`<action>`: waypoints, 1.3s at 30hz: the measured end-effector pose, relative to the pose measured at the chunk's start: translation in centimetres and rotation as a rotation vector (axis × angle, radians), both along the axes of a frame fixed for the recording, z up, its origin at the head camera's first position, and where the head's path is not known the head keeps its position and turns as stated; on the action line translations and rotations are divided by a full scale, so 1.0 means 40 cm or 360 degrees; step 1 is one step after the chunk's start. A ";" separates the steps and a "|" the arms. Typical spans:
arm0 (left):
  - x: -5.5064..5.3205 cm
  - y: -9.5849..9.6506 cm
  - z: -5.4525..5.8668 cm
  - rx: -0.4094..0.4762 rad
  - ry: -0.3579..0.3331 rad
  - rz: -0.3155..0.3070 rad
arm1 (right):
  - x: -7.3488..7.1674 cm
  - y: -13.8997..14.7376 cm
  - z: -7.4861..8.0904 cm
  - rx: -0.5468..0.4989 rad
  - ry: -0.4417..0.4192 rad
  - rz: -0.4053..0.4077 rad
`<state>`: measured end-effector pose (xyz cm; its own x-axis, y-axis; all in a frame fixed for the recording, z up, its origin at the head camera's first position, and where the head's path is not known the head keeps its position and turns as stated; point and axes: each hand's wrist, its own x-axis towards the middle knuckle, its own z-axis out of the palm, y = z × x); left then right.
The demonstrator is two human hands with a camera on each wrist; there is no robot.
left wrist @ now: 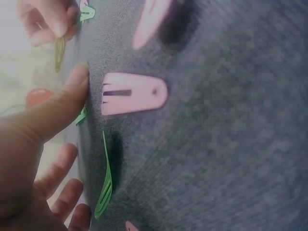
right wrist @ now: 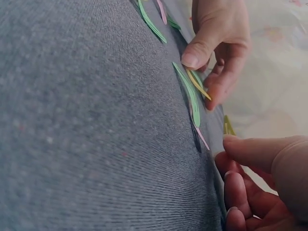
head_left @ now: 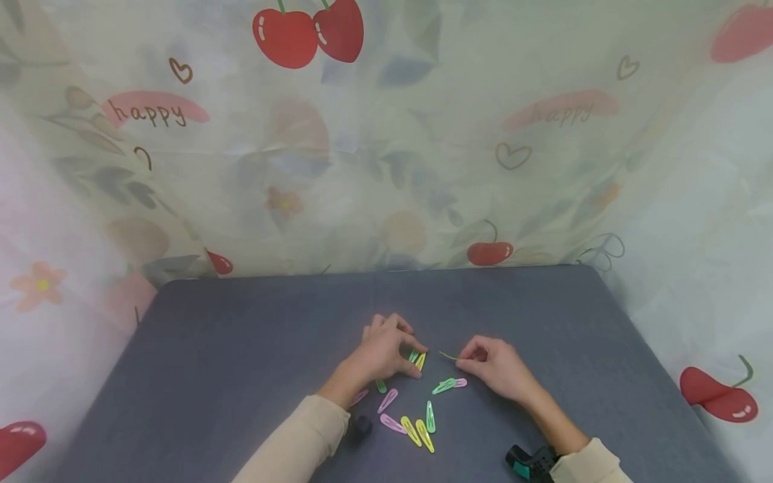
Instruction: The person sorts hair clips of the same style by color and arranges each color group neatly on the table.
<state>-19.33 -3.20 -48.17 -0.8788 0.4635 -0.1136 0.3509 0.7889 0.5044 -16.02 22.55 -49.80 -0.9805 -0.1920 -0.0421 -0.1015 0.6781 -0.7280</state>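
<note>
Snap hair clips in pink, green and yellow lie on the dark table. My right hand (head_left: 492,364) pinches one yellow hair clip (head_left: 448,356) between thumb and forefinger, just above the cloth; its tip also shows in the right wrist view. To the left, my left hand (head_left: 386,349) holds another yellow hair clip (right wrist: 198,84) end to end between thumb and forefinger. A green hair clip (head_left: 413,355) lies right beside that clip, partly hidden by the hand. Between the hands and nearer me, a green hair clip (head_left: 443,386) overlaps a pink hair clip (head_left: 461,383).
Closer to me lie pink hair clips (head_left: 393,423), two yellow hair clips (head_left: 425,436) and a green hair clip (head_left: 431,417). A dark round object (head_left: 361,427) is by the left cuff. A patterned curtain (head_left: 362,168) hangs behind the grey table (head_left: 241,335) and at both sides.
</note>
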 end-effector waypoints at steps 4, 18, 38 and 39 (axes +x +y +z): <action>0.001 0.000 0.001 -0.0016 -0.0003 0.0015 | -0.001 -0.005 0.006 0.0016 -0.0050 -0.0052; 0.006 0.003 0.002 -0.0018 -0.0012 0.0038 | -0.012 0.022 0.007 -0.0047 0.0099 -0.0037; 0.011 -0.005 0.009 -0.0019 -0.0003 0.0028 | -0.218 0.098 0.033 0.0043 0.0204 -0.0229; 0.011 -0.005 0.008 -0.0018 -0.0006 0.0028 | -0.230 0.102 0.033 0.0056 0.0206 -0.0232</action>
<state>-18.88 -3.40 -47.85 -0.8865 0.4464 -0.1219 0.3350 0.8008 0.4964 -25.21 26.63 -48.48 -0.9955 -0.0482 0.0821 -0.0917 0.7174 -0.6906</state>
